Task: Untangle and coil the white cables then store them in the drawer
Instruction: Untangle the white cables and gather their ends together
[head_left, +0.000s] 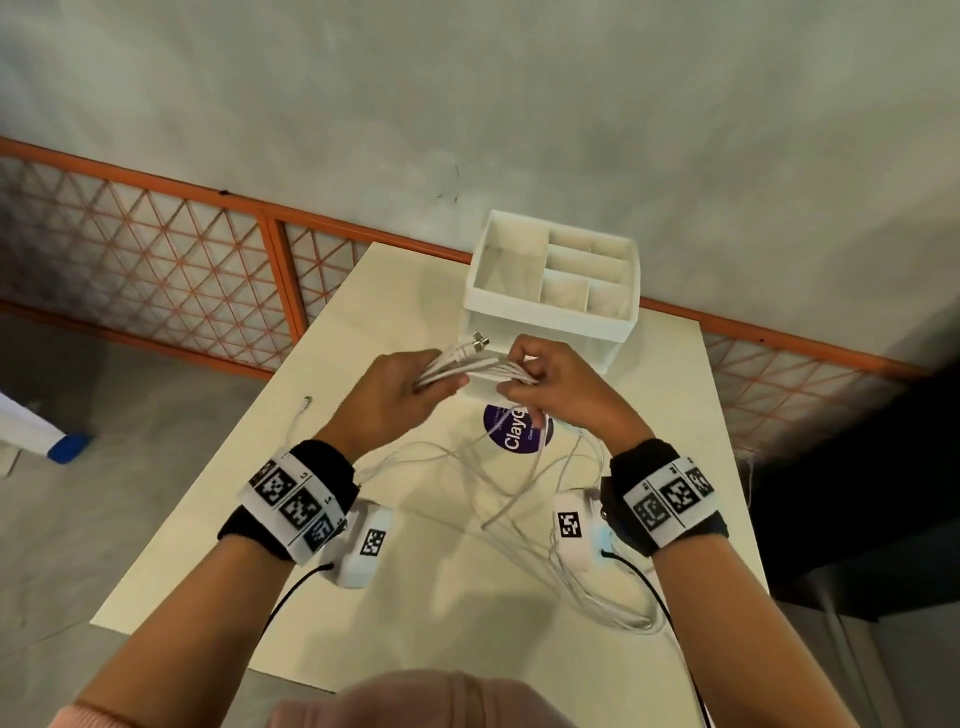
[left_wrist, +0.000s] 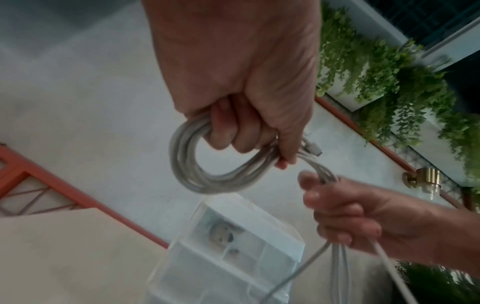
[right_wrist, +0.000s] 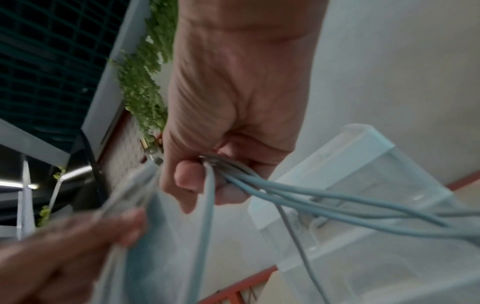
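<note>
A bundle of white cables (head_left: 475, 364) is held above the table between both hands. My left hand (head_left: 395, 395) grips a round coil of several loops (left_wrist: 197, 172), fingers curled through it, with connector ends (head_left: 478, 342) sticking out past the thumb. My right hand (head_left: 550, 387) pinches the strands (right_wrist: 259, 183) just right of the coil. Loose cable runs (head_left: 498, 483) hang from the right hand and spread over the table. The white drawer unit (head_left: 556, 291) stands just behind the hands, its divided top tray open.
The cream table (head_left: 395, 613) carries a purple round sticker (head_left: 514, 431) under the hands. One cable end (head_left: 307, 402) lies left of my left hand. An orange lattice railing (head_left: 156, 249) runs behind the table. Green plants (left_wrist: 389, 67) show in the wrist views.
</note>
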